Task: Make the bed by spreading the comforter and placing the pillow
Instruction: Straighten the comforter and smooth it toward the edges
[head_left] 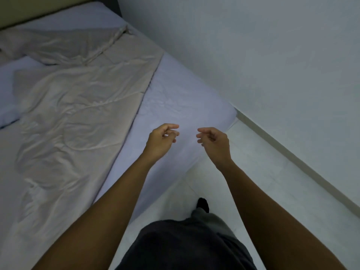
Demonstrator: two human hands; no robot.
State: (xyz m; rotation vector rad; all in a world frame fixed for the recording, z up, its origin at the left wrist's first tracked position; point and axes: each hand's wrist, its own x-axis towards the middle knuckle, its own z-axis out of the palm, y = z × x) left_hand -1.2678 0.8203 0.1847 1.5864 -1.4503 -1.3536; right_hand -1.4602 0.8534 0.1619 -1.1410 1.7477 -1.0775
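Creased satiny comforter on smooth sheet; L hand, R hand slack, empty

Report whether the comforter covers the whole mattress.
Not fully: the wrinkled comforter leaves a bare strip of sheet along the edge nearest the person.

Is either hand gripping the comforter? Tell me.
No; the left hand and right hand hover empty over the bare sheet, apart from the comforter.

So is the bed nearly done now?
Partly. The comforter lies on the bed, wrinkled, leaving a strip of sheet bare by the wall. The left hand and right hand hold nothing. What looks like the pillow lies near the headboard. Remaining: pull the comforter across and smooth it.
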